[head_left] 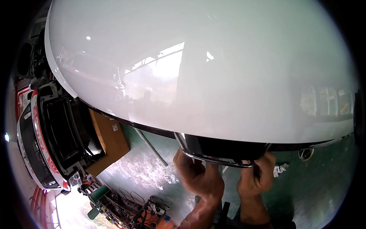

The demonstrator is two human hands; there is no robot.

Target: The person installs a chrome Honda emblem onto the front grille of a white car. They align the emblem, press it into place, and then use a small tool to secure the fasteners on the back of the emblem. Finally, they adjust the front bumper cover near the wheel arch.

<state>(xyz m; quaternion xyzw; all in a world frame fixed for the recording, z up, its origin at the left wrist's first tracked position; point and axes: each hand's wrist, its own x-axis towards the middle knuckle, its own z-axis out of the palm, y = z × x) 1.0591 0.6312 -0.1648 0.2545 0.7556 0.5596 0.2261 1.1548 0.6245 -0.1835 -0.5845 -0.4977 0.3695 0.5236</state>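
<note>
A glossy white car hood (236,84) spans most of the view. Below its front edge sits a black grille-like part (228,148) with a chrome trim (217,158) round its lower side. My left hand (200,177) has its fingers curled up under the left end of that trim. At the other end, my right hand (257,175) grips the part's right corner, its fingers bent round the edge. Both sets of fingertips are partly hidden behind the part. How far it sits inside the car's front I cannot tell.
An open cardboard box (110,133) stands at left, beside a car (36,145) with red and white markings. Tools and cables clutter a cart (122,206) at lower left. A crumpled rag (281,170) lies on the green floor (309,183) at right.
</note>
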